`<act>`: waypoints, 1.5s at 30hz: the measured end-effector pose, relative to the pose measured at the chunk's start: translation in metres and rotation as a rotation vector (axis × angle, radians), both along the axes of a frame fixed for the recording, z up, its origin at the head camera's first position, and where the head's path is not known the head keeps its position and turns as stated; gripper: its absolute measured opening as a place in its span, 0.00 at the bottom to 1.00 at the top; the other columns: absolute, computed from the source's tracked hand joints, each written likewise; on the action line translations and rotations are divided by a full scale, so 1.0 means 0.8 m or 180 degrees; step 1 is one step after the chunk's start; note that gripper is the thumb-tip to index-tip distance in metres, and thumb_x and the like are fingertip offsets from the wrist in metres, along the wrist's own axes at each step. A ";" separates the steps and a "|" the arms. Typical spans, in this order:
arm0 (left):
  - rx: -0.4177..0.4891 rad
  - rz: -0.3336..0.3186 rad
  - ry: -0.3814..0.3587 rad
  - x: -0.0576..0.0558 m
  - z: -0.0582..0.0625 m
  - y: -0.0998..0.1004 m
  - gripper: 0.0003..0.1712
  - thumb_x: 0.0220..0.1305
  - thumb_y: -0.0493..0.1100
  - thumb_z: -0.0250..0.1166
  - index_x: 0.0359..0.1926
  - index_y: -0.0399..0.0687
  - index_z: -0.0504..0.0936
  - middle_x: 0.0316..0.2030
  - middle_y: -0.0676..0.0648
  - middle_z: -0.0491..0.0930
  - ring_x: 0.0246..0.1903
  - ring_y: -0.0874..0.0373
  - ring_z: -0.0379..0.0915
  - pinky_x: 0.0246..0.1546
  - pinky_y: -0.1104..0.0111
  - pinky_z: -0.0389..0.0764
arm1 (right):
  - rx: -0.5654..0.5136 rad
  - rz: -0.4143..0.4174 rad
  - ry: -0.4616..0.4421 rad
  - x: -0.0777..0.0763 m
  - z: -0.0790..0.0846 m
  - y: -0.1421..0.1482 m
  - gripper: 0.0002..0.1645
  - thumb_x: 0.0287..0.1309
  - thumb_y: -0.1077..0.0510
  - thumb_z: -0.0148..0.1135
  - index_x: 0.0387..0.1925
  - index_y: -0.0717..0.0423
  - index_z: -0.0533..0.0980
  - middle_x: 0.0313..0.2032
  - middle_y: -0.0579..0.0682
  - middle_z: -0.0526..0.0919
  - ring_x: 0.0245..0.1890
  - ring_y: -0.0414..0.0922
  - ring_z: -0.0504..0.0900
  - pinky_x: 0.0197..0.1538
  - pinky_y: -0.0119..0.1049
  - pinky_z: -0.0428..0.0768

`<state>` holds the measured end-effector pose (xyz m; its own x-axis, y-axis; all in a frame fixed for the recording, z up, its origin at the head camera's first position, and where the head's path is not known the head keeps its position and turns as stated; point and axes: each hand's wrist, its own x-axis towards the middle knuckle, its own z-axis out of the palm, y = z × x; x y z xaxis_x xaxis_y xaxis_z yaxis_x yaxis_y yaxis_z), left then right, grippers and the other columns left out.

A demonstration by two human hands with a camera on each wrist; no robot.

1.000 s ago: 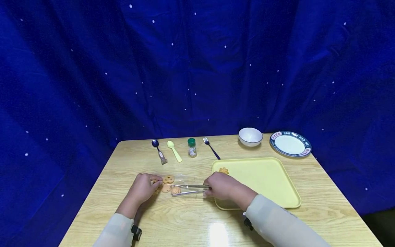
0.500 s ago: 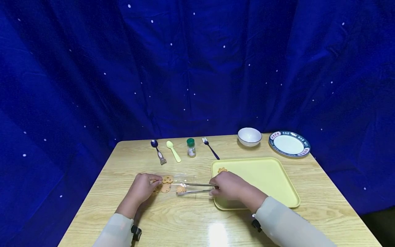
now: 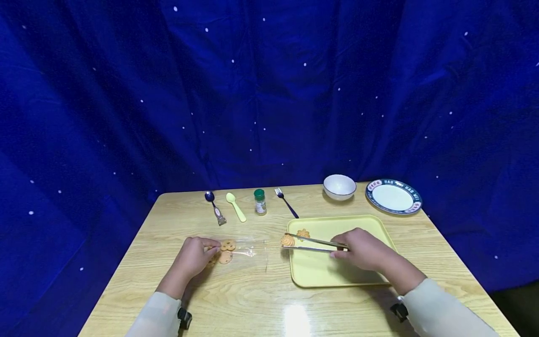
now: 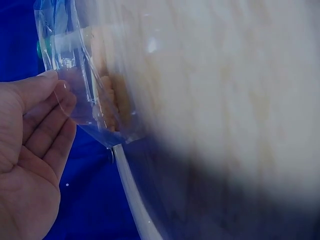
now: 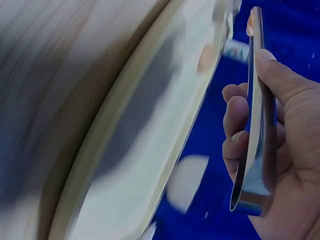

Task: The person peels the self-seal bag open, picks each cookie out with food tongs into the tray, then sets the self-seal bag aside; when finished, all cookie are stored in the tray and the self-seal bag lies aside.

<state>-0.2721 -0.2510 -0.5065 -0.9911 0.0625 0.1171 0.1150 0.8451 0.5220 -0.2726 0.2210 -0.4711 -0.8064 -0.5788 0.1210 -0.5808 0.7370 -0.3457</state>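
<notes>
My left hand [image 3: 195, 256] pinches the edge of a clear plastic bag [image 4: 82, 100] lying on the table, with several cookies [image 3: 226, 257] inside. In the left wrist view thumb and fingertips meet on the film. My right hand [image 3: 362, 250] grips metal tongs [image 5: 260, 125] above the yellow tray [image 3: 337, 278]. Between the tong tips, over the tray's left rim, is a round swirled cookie [image 3: 287, 240]. A flower-shaped cookie [image 3: 303, 233] lies in the tray's upper left corner, just behind the tongs.
Along the back of the table lie a dark spoon [image 3: 215, 208], a yellow spoon [image 3: 236, 207], a green-capped jar [image 3: 260, 202] and a fork [image 3: 287, 203]. A white bowl [image 3: 339, 187] and a blue-rimmed plate [image 3: 393, 196] stand at the back right.
My right hand has moved right, drawing the tongs and the swirled cookie out of the bag to the tray's left rim. My left hand stays at the bag.
</notes>
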 end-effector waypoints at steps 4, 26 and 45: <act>-0.0023 -0.0018 0.0017 0.001 0.000 0.000 0.07 0.67 0.43 0.70 0.43 0.53 0.92 0.49 0.48 0.89 0.47 0.56 0.83 0.41 0.63 0.79 | 0.0049 -0.0315 -0.0014 0.001 0.000 0.043 0.11 0.63 0.45 0.70 0.41 0.46 0.86 0.31 0.36 0.86 0.29 0.32 0.78 0.36 0.37 0.81; 0.0045 -0.0055 0.0093 0.001 0.000 -0.003 0.06 0.66 0.43 0.71 0.42 0.51 0.93 0.47 0.48 0.89 0.54 0.51 0.84 0.49 0.56 0.83 | 0.0325 -0.0750 -0.0048 -0.004 -0.008 0.118 0.16 0.60 0.46 0.72 0.41 0.52 0.86 0.35 0.45 0.88 0.36 0.42 0.84 0.42 0.50 0.83; 0.0056 -0.0057 0.0000 0.001 0.001 -0.002 0.07 0.67 0.43 0.71 0.43 0.52 0.92 0.49 0.48 0.89 0.40 0.59 0.80 0.39 0.64 0.78 | 0.0202 -0.0754 -0.0005 -0.002 -0.015 0.115 0.17 0.60 0.46 0.72 0.42 0.54 0.86 0.35 0.44 0.88 0.35 0.40 0.83 0.41 0.47 0.82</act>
